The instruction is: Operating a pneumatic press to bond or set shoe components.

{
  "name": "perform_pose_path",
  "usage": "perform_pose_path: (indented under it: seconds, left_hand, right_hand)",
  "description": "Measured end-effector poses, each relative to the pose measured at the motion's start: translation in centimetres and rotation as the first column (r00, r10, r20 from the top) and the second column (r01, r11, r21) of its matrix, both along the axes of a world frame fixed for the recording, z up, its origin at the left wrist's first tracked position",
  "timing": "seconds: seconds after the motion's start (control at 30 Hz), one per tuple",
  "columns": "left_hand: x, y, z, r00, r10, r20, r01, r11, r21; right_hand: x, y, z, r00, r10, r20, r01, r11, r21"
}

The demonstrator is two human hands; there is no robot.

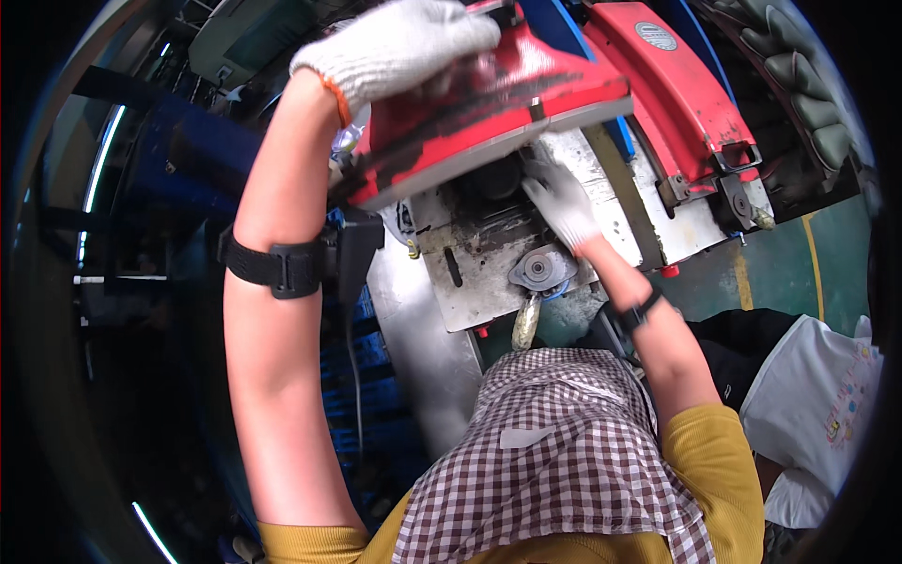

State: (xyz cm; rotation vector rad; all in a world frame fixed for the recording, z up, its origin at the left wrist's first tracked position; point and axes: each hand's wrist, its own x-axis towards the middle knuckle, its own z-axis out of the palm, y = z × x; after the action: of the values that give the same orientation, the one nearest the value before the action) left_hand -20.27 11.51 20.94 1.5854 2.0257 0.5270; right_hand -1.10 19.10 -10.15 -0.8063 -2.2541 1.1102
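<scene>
My left hand point(404, 52), in a white knit glove with an orange cuff edge, is closed over the top of a red machine cover point(507, 99). The cover is tilted up, its grey lower rim facing me. Below it my right hand point(562, 199), in a white glove, reaches in beside a dark rounded object point(495, 177). Its fingers are smeared and partly hidden under the cover, so whether they grip that object does not show. Both sit over a worn metal machine top point(451, 291) with a round grey knob point(540, 269) at its near edge.
A second red cover point(662, 89) lies lowered to the right, with its own knob point(740, 202). Grey shoe-shaped pieces point(799, 75) line a rack at far right. Another person's white shirt point(813, 404) shows at lower right. A metal surface point(423, 348) runs along the left.
</scene>
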Motion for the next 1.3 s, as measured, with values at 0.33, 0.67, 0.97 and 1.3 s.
perform_pose_path:
  seconds: [0.33, 0.67, 0.97, 1.3]
  left_hand:
    - [6.9, -1.3, -14.2, 0.988, -0.078, 0.131, 0.104, 0.974, -0.203]
    - [11.2, -2.5, -21.7, 0.961, -0.015, -0.275, -0.056, 0.967, -0.249]
    - [11.4, -2.4, -22.4, 0.962, 0.010, -0.273, -0.083, 0.962, -0.259]
    - [12.3, -1.6, -21.0, 0.950, 0.129, -0.284, -0.214, 0.932, -0.291]
  right_hand:
    - [20.6, -7.4, -3.2, 0.959, 0.254, 0.123, 0.023, 0.366, -0.930]
    - [10.3, -11.7, -4.3, 0.890, 0.087, -0.448, -0.319, -0.585, -0.746]
    - [21.6, 1.1, -3.3, 0.967, 0.076, -0.243, -0.240, -0.046, -0.970]
    - [32.1, 19.6, 4.5, 0.636, -0.761, 0.127, 0.672, 0.627, 0.395]
